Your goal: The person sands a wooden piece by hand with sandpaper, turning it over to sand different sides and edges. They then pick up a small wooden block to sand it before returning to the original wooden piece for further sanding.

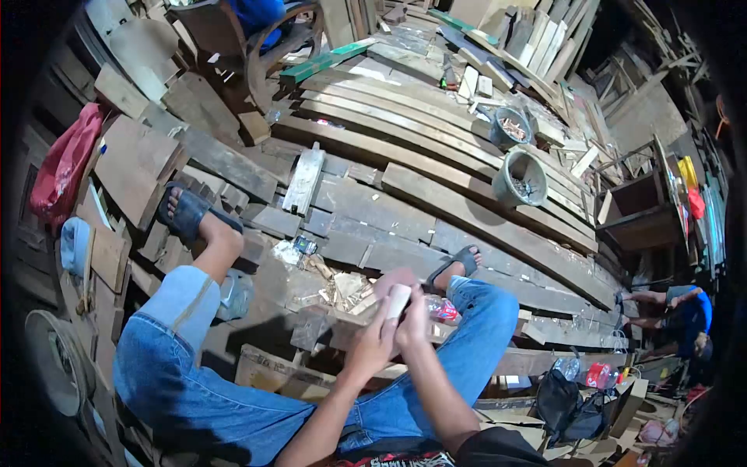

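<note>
Between my knees, my left hand (369, 347) is closed around the lower side of a small pale wooden block (398, 300). My right hand (413, 321) presses against the block from the other side, its fingers closed. Behind the block's upper end shows a thin pinkish-brown sheet (396, 278), blurred, perhaps sandpaper. Which hand has hold of that sheet is hidden. Below the hands lie wood scraps (350, 289) and a clear plastic bottle with a red label (443, 309).
Long wooden beams (482, 204) run across the floor ahead. Two buckets, a grey one (506, 187) and a darker one (498, 132), stand on them. Another person (685, 311) is at the far right. A brown chair (257, 54) stands at upper left, and a black bag (566, 409) lies at lower right.
</note>
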Tool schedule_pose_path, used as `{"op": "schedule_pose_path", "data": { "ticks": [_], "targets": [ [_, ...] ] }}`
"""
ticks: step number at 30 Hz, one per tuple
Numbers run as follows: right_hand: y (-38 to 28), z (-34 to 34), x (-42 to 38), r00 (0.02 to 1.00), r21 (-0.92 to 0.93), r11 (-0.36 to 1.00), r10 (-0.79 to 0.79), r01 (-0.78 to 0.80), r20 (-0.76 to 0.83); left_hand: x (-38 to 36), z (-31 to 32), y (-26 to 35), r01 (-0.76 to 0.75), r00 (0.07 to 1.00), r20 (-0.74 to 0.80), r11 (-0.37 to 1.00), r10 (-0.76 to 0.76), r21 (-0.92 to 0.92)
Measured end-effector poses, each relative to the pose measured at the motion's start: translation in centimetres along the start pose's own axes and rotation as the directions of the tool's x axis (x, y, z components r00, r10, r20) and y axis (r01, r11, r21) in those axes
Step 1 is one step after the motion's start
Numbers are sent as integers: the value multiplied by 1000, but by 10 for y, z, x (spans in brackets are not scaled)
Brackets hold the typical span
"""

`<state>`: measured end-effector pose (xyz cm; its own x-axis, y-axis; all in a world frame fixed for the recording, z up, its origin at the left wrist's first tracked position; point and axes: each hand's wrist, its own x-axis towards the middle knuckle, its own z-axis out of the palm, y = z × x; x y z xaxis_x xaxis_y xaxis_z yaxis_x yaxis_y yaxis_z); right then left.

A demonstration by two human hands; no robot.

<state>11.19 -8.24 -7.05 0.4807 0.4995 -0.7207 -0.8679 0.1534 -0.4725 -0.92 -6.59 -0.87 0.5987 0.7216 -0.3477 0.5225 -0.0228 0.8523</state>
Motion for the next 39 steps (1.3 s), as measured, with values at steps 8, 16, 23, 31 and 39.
{"op": "schedule_pose_path", "data": {
  "ticks": [8, 16, 23, 31, 39],
  "targets": [
    [22, -23, 17, 995, -21, 1000, -6, 8, 97, 10, -1, -13, 88, 980, -180, 996, -90, -17],
    [19, -5, -16, 967, -45, 997, -50, 63, 248, 0, -16, 15, 233, 966, -150, 963, -212, 137],
    [22, -19, -5, 959, -153, 986, -25, 71, 283, 10, -9, -25, 73, 977, -203, 997, -68, 16],
    [24, -31, 16, 976, -83, 985, -136, 152, 173, 19, -9, -11, 162, 985, -72, 983, -157, 84],
    [11, -27, 4, 961, -246, 932, -234, 266, 150, 15, -21, 23, 250, 959, 149, 967, -239, -56]
  ]
}}
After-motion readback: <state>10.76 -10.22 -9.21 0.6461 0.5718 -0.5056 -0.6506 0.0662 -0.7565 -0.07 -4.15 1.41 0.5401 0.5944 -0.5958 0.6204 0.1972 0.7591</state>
